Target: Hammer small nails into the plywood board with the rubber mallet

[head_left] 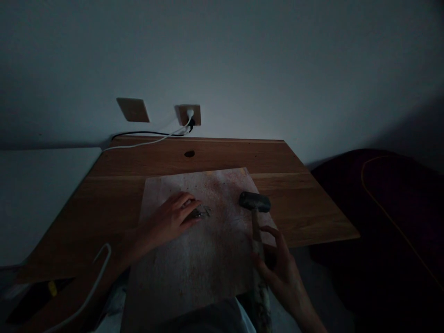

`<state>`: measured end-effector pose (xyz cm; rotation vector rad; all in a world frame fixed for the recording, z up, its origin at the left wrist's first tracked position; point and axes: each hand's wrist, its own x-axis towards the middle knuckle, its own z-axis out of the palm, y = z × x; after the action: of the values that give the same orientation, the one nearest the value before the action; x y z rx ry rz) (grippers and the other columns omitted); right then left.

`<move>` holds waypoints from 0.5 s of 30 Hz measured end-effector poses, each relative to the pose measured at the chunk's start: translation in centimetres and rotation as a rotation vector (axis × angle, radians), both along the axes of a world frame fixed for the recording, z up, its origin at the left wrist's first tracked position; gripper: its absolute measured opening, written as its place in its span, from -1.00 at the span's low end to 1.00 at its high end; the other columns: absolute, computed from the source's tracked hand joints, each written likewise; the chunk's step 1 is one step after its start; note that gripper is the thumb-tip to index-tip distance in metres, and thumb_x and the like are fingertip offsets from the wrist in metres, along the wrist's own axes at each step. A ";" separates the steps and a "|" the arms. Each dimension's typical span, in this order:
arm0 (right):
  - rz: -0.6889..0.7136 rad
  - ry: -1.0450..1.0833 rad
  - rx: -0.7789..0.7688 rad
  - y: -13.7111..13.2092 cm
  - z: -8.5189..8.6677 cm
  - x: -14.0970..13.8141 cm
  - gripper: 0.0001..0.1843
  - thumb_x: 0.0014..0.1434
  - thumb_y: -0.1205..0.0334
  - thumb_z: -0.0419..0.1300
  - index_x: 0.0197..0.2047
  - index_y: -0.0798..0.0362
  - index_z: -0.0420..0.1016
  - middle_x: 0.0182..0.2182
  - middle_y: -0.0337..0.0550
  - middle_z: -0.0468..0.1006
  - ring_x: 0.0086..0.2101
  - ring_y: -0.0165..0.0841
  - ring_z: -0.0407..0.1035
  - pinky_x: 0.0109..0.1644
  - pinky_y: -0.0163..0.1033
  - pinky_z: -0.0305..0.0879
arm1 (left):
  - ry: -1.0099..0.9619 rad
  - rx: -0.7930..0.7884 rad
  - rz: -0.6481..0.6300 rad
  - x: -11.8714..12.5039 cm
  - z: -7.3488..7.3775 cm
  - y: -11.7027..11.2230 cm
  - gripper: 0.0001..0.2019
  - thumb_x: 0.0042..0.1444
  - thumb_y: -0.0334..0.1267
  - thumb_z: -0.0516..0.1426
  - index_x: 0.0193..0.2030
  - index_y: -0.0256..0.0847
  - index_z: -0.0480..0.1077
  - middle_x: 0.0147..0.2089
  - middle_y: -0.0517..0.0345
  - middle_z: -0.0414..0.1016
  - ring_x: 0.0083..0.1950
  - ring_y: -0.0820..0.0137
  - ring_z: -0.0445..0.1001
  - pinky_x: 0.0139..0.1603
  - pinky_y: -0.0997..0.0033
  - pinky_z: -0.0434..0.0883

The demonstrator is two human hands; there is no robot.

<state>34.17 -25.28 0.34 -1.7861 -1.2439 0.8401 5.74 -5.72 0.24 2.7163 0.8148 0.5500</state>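
A pale, speckled board [204,259] lies on a wooden desk [215,157]. My left hand [171,219] rests on the board with its fingertips pinched on a small pile of metal nails [201,212]. A hammer [255,217] lies on the board's right side, its dark head [255,201] pointing away from me. My right hand [279,263] is by the hammer's wooden handle, fingers curled loosely and touching it. The scene is very dim.
A wall socket [189,114] with a white plug and black plug sits above the desk; cables [145,138] run left along the back edge. A white cable [93,282] crosses the front left. A dark chair or seat [385,222] stands right.
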 end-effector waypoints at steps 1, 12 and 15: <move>-0.008 -0.005 -0.011 0.0 0.1 0.1 -0.39 0.32 -0.18 0.23 0.27 -0.05 0.22 -0.53 -0.34 0.59 -0.57 -0.29 0.46 -0.47 -0.26 0.37 | -0.007 -0.007 0.004 -0.2 -0.1 0.0 -0.69 0.45 -0.18 0.18 0.26 -0.13 0.48 0.09 0.00 0.53 0.13 0.18 0.55 0.22 0.06 0.57; -0.039 0.088 -0.069 0.0 0.2 0.4 -0.28 0.26 -0.35 0.29 0.23 -0.05 0.20 -0.27 -0.04 0.77 -0.36 -0.16 0.65 -0.26 -0.15 0.59 | -0.061 -0.115 -0.022 0.4 0.0 -1.7 -0.67 0.44 -0.41 0.13 0.28 -0.10 0.44 0.13 0.01 0.50 0.14 0.25 0.57 0.19 0.18 0.60; -0.076 0.074 -0.031 -0.2 -0.5 0.3 -0.29 0.26 -0.38 0.27 0.19 -0.06 0.22 -0.31 -0.08 0.76 -0.42 -0.21 0.63 -0.32 -0.20 0.56 | -0.079 -0.092 0.056 0.7 -0.2 -1.4 -0.59 0.40 -0.26 0.23 0.34 -0.07 0.40 0.23 -0.04 0.44 0.21 0.15 0.53 0.28 0.03 0.57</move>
<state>34.45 -25.52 -0.16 -1.7982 -1.1142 0.8785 6.40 -7.11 0.01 2.5785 0.8764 0.6121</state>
